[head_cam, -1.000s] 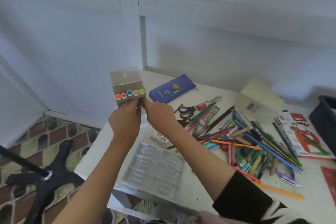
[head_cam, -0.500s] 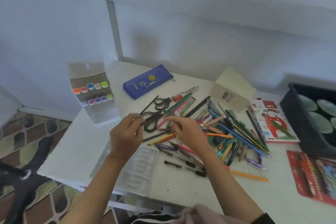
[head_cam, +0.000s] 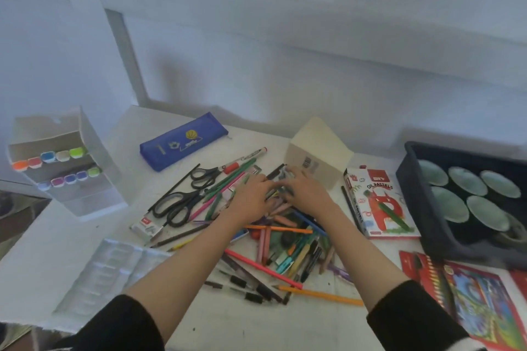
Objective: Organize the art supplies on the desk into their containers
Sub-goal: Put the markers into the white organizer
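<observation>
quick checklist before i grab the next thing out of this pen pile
1. Hands at the pile: left hand and right hand both lie on the pen pile: ok.
2. Firm hold on one item: the fingers are blurred: cannot tell.
3. Marker case upright at the desk's left, apart from the hands: ok.
4. Blue pouch open to take pens: zip not readable: cannot tell.
5. Big scissors shut and clear of both hands: ok.
6. Pile untangled: pens and pencils lie crossed over each other: not ok.
</observation>
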